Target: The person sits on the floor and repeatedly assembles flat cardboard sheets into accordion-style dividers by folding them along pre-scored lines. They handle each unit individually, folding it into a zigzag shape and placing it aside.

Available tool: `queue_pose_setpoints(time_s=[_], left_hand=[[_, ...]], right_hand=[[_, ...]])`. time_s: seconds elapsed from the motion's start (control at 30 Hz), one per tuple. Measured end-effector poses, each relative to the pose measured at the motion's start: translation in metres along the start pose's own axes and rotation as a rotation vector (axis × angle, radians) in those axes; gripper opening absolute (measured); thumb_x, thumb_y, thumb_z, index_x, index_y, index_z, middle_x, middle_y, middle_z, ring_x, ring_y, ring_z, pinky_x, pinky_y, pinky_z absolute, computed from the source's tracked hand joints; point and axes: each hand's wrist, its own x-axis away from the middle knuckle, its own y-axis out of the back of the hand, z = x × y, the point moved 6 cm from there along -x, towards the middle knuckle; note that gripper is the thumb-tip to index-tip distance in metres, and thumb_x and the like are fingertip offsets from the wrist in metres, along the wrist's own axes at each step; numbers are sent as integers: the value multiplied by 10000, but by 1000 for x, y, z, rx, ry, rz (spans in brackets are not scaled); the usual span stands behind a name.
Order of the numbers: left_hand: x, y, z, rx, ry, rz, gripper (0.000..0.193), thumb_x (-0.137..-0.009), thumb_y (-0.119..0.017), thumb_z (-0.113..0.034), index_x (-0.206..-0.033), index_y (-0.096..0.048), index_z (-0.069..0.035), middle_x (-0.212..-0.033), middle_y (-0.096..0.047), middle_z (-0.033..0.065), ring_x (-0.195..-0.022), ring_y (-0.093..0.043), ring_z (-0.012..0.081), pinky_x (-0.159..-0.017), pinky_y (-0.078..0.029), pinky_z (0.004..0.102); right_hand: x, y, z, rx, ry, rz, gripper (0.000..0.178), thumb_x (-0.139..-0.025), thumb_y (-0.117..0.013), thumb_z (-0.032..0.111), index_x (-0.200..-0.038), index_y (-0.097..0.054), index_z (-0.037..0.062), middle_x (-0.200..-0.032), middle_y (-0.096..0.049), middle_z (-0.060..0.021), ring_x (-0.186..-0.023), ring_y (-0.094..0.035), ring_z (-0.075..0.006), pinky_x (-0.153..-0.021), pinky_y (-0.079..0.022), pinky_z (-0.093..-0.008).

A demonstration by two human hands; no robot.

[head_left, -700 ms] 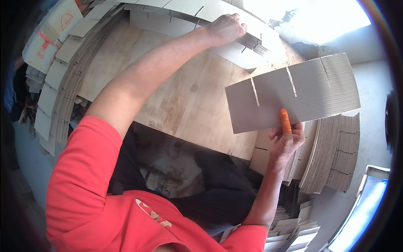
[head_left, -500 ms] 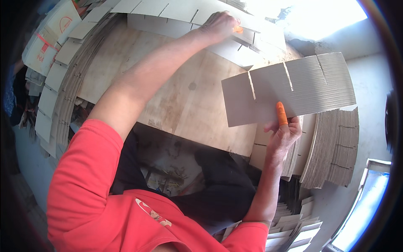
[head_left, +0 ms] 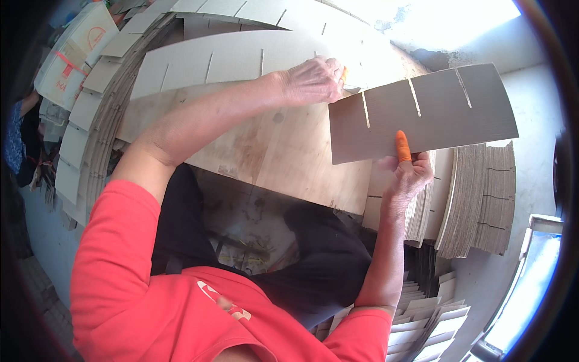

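Note:
My left hand [head_left: 315, 81] is closed on the right-hand part of a long pale cardboard strip [head_left: 232, 57] with several narrow slits along it. That strip lies across the far side of the wooden board [head_left: 271, 151]. An orange cover shows on a finger of this hand; the fingertips are partly hidden. To the right, my right hand [head_left: 410, 175] pinches the lower edge of a shorter grey cardboard piece [head_left: 425, 117], held up and tilted, with three slits cut from its top edge. An orange finger cover [head_left: 403, 146] lies flat against its face.
More slit strips [head_left: 259, 11] are piled along the far edge. Stacked cardboard [head_left: 99, 130] lines the left side, and another thick stack [head_left: 473, 202] stands at the right. Loose pieces [head_left: 431, 326] sit below it. At the far left, part of another person's arm [head_left: 28, 102] shows.
My left hand has come nearer, drawing the long strip from the far pile over the board. My right hand keeps its cardboard piece, which has shifted slightly up and right.

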Motion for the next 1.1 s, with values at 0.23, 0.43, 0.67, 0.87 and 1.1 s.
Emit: queue_pose_setpoints(time_s=[0.23,0.43,0.67,0.87,1.1], left_hand=[[13,4,3,11,24,-11,289,-730,-619,-53,-975,-625,99,-750,-573,64,-745,-562,169,-579,-490,272],[18,23,-18,47,-34,-67,344,-714,-618,-51,-1018,-622,110,-743,-568,56,-724,-555,157,-549,-475,258],[26,69,-55,62,-113,-132,336,-678,-638,-102,-951,-635,94,-722,-527,29,-681,-527,141,-503,-419,244],[38,78,-80,382,1,-91,240,-717,-677,-230,-748,-601,-4,-746,-535,35,-683,-525,181,-535,-431,301],[2,-8,36,368,440,-177,536,-807,-670,-402,-1083,-577,48,-983,-608,121,-894,-567,232,-704,-460,343]], right_hand=[[4,-6,6,39,53,26,99,-893,-657,65,-928,-625,-22,-614,-623,-64,-429,-564,-110,-427,-399,-216],[2,-10,0,0,61,41,91,-898,-655,72,-935,-630,-7,-604,-622,-55,-427,-560,-105,-418,-366,-209],[0,-14,-6,82,64,51,88,-903,-650,78,-933,-633,-3,-593,-614,-51,-426,-548,-99,-416,-362,-221],[0,-28,-15,196,33,62,75,-911,-638,76,-926,-639,2,-545,-590,-41,-431,-541,-94,-451,-411,-233],[-3,-31,-31,175,6,92,63,-905,-641,66,-922,-643,5,-552,-610,-55,-443,-557,-98,-464,-419,-226]])
